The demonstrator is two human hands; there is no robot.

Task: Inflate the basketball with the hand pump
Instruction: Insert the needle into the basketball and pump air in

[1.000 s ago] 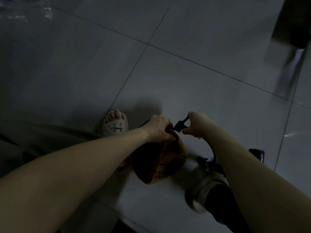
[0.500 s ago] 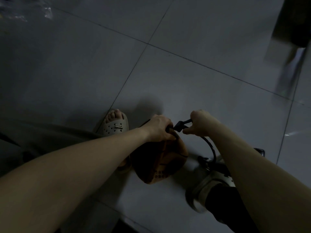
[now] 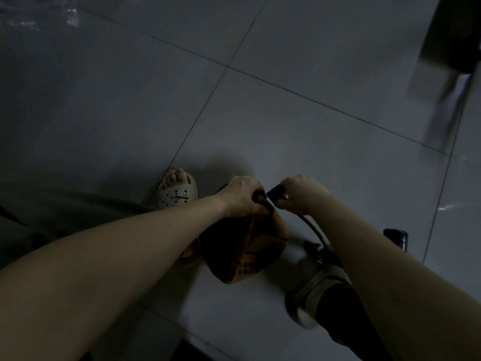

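A brown, limp basketball [image 3: 247,246] stands on the tiled floor between my feet. My left hand [image 3: 242,198] grips the ball's top edge. My right hand [image 3: 303,195] pinches the black nozzle [image 3: 276,193] at the end of the pump hose, held right against the top of the ball beside my left fingers. The black hose [image 3: 312,229] curves down from the nozzle to the dark pump base [image 3: 316,250] near my right foot. Where the needle meets the ball is hidden by my fingers.
My left foot in a beige slipper [image 3: 177,195] stands just left of the ball, and my right slipper [image 3: 312,290] is at the lower right. A dark pump part [image 3: 395,237] pokes out behind my right forearm. Dark furniture [image 3: 453,35] fills the top right corner.
My right hand has brought the nozzle down and leftward, closer to the top of the ball. My left hand has stayed on the ball.
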